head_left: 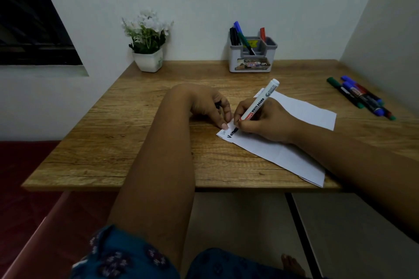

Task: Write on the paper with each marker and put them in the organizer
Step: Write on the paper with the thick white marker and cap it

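Note:
A white sheet of paper [283,149] lies slanted on the wooden table [127,142]. My right hand [265,120] grips a white whiteboard marker [258,104], its black tip touching the paper's left end beside dark handwriting. My left hand [208,104] presses the paper's left corner with a fingertip and curls around a small dark thing, probably the marker's cap. A grey organizer [251,61] stands at the back with black, blue, green and red markers in it. Several more markers [360,97] lie loose at the table's right edge.
A white pot of white flowers [148,52] stands at the back left of the table. Walls close in behind and to the right. A dark window is at the upper left. The table's front edge runs below my forearms.

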